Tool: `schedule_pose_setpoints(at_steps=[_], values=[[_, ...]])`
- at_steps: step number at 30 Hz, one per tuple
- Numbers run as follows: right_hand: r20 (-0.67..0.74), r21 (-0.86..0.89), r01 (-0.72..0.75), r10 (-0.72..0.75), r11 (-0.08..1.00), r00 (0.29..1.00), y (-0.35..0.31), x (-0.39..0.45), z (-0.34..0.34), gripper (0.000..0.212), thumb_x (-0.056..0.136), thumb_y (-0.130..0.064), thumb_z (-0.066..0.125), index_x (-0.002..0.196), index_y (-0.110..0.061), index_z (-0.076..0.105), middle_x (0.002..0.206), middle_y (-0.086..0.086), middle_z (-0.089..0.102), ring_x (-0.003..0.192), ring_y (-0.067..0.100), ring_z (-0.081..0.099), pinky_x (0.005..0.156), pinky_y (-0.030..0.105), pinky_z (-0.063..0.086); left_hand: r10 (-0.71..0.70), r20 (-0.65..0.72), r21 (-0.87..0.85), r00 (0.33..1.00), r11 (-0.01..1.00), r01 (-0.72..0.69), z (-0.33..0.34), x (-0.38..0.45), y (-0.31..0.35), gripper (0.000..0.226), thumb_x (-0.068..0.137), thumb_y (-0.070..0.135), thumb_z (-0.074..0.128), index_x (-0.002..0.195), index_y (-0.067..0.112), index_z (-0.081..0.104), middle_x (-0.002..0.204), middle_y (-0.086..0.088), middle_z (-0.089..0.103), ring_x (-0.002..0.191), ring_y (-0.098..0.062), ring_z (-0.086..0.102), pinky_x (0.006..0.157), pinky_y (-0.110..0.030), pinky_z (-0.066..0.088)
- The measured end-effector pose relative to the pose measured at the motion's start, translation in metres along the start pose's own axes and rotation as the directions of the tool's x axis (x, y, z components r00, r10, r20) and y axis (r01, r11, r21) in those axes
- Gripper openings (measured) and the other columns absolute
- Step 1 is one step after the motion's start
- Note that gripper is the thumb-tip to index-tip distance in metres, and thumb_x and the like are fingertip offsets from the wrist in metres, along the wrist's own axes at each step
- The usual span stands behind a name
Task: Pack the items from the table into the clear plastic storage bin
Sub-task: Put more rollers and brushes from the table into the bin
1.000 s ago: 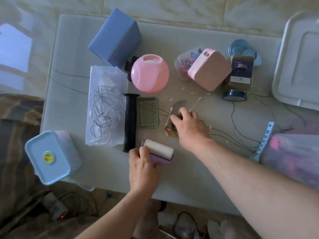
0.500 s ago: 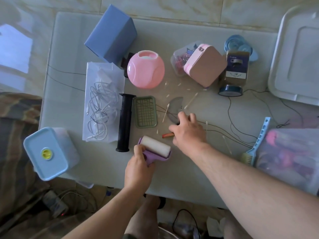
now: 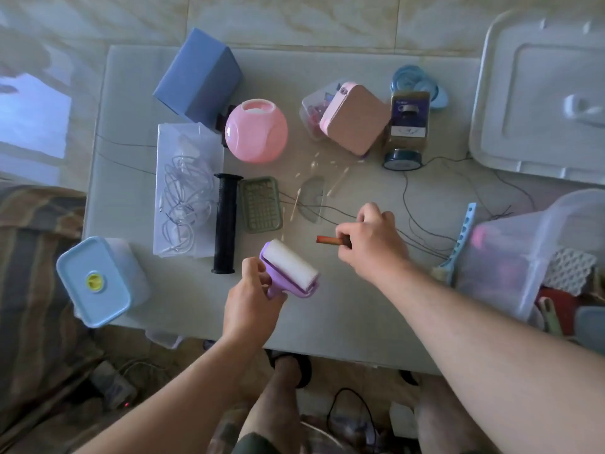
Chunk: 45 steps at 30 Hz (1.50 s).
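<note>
My left hand (image 3: 252, 294) grips the handle of a purple lint roller (image 3: 290, 267) with a white roll, held just above the table's front part. My right hand (image 3: 371, 239) is closed on a small orange-red stick (image 3: 329, 240), which pokes out to the left of my fingers above the table (image 3: 327, 309). The clear plastic storage bin (image 3: 510, 257) stands at the right edge, with pink and other items inside.
On the table lie a blue box (image 3: 199, 77), pink ball-shaped container (image 3: 256, 131), pink case (image 3: 355, 119), jar (image 3: 407, 126), bag of cables (image 3: 188, 191), black grip (image 3: 226, 221), green soap tray (image 3: 262, 204), blue brush (image 3: 458, 244), light-blue lidded box (image 3: 98, 280). The bin's lid (image 3: 540, 93) lies far right.
My right hand picked the orange-red stick up off the table and moved right with it. My left hand lifted the lint roller slightly and tilted it.
</note>
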State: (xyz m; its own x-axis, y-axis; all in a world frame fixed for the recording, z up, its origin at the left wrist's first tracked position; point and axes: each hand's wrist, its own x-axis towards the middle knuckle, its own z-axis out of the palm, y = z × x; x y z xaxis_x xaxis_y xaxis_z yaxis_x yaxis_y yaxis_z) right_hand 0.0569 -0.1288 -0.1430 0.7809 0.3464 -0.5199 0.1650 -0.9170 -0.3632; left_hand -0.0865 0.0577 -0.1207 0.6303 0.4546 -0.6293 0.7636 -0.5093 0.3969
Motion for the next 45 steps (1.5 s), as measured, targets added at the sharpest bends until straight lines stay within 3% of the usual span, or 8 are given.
schedule_pose_setpoints(at_steps=[7,11,15,23,27,34,39,45], values=[[-0.336,0.147,0.150,-0.094,0.978,0.937,0.045,-0.089,-0.142,0.008,0.082,-0.025,0.080,0.089,-0.027,0.075,0.105,0.003,0.046,0.096,0.030,0.046,0.078,0.037,0.047,0.182,-0.065,-0.065,0.981,0.980,-0.186,-0.033,-0.055,0.099,0.044,0.083,0.025,0.080,0.095,0.036,0.039,0.080,0.019,0.070,0.074,-0.001,0.063,0.060,-0.014,0.039],[-0.398,0.269,-0.055,0.163,0.962,0.903,0.146,-0.170,-0.214,0.023,0.077,-0.027,0.083,0.099,-0.032,0.080,0.106,0.001,0.049,0.097,0.018,0.054,0.089,0.023,0.037,0.362,-0.011,-0.037,0.932,0.931,-0.362,-0.032,-0.097,0.186,0.048,0.080,0.030,0.084,0.094,0.039,0.038,0.078,0.016,0.072,0.072,-0.005,0.062,0.060,-0.024,0.043],[-0.245,0.314,-0.354,0.436,0.881,0.866,0.248,-0.244,-0.211,0.030,0.077,-0.028,0.088,0.106,-0.027,0.081,0.105,0.002,0.052,0.099,0.023,0.059,0.089,0.028,0.041,0.586,0.069,-0.022,0.807,0.810,-0.586,0.003,-0.134,0.262,0.053,0.081,0.028,0.085,0.097,0.039,0.036,0.086,0.013,0.072,0.075,-0.017,0.064,0.065,-0.033,0.048],[0.035,0.161,-0.373,0.373,0.914,0.927,0.281,-0.269,-0.084,0.025,0.077,-0.039,0.084,0.088,-0.029,0.063,0.094,-0.003,0.042,0.085,0.022,0.051,0.071,0.034,0.048,0.704,0.443,0.070,0.556,0.591,-0.804,0.126,-0.166,0.328,0.048,0.080,0.013,0.077,0.115,0.023,0.046,0.109,0.004,0.069,0.101,-0.019,0.061,0.072,-0.027,0.044],[0.102,0.137,-0.261,0.248,0.956,0.963,0.277,-0.246,-0.045,0.014,0.084,-0.029,0.072,0.080,-0.028,0.059,0.091,-0.003,0.054,0.090,0.023,0.056,0.069,0.029,0.038,0.668,0.446,0.102,0.596,0.623,-0.775,0.171,-0.159,0.333,0.046,0.077,0.009,0.075,0.112,0.019,0.047,0.102,0.000,0.072,0.092,-0.027,0.062,0.072,-0.039,0.053],[0.130,0.171,-0.261,0.241,0.950,0.962,0.282,-0.240,-0.032,0.012,0.086,-0.023,0.078,0.093,-0.025,0.069,0.127,0.004,0.045,0.120,0.031,0.042,0.083,0.040,0.058,0.632,0.466,0.333,0.620,0.524,-0.784,0.214,-0.119,0.332,0.037,0.078,-0.002,0.065,0.096,0.025,0.047,0.087,-0.001,0.062,0.084,-0.027,0.051,0.065,-0.040,0.047],[-0.006,0.228,-0.216,0.224,0.949,0.975,0.305,-0.253,-0.035,0.021,0.080,-0.021,0.083,0.089,-0.027,0.066,0.105,-0.005,0.038,0.096,0.019,0.037,0.070,0.027,0.040,0.569,0.487,0.486,0.663,0.454,-0.747,0.232,-0.097,0.344,0.026,0.081,-0.002,0.061,0.085,0.023,0.054,0.081,0.004,0.054,0.087,-0.023,0.053,0.063,-0.031,0.039],[-0.080,0.264,-0.266,0.296,0.927,0.952,0.332,-0.259,-0.055,0.021,0.081,-0.019,0.080,0.091,-0.030,0.065,0.102,-0.006,0.040,0.097,0.019,0.040,0.074,0.030,0.049,0.508,0.531,0.512,0.679,0.446,-0.734,0.248,-0.084,0.343,0.030,0.083,-0.005,0.062,0.103,0.016,0.068,0.099,-0.011,0.064,0.098,-0.030,0.060,0.078,-0.037,0.054]])
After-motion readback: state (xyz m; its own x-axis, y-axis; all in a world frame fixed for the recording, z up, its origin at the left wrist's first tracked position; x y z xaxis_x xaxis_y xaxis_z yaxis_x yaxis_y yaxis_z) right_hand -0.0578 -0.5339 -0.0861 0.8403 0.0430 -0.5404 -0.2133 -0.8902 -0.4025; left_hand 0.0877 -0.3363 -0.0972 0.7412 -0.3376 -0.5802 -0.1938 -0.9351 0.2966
